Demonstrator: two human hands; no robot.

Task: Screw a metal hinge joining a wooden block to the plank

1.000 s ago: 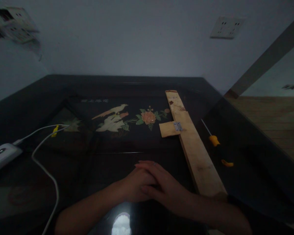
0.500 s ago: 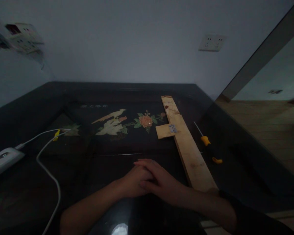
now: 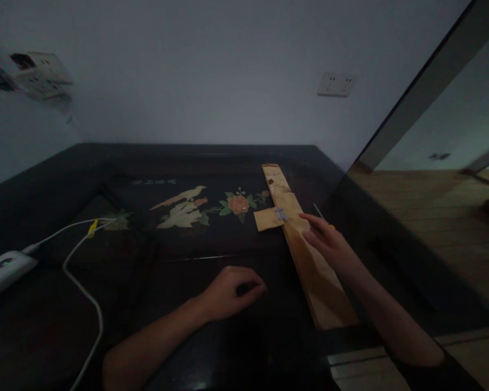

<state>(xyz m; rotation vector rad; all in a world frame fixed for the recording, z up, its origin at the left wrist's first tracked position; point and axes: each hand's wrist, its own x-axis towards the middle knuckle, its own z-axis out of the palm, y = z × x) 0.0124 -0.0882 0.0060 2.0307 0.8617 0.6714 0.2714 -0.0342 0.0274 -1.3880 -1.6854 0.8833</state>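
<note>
My left hand (image 3: 233, 294) rests on the dark tabletop, its fingers curled round to meet the thumb with nothing in them. Over the long wooden board (image 3: 299, 244) is my right hand (image 3: 328, 244), fingers apart and holding nothing; whether it touches the wood I cannot tell. A metal hinge (image 3: 280, 214) joins the board to a small wooden piece (image 3: 265, 220) that sticks out to the left. Just beyond the right hand shows the thin shaft of a screwdriver (image 3: 317, 210); most of its yellow handle is hidden behind the hand.
The dark table (image 3: 212, 247) has a bird-and-flower picture on its top. At left lie a white device (image 3: 10, 269) and its white cable (image 3: 85, 290) with a yellow tag (image 3: 92, 228). A wall with a socket (image 3: 336, 84) stands behind the table.
My clasped hands have come apart. The right hand has moved forward and right, over the board and in front of the screwdriver handle; the left stays near its place. The view has shifted slightly.
</note>
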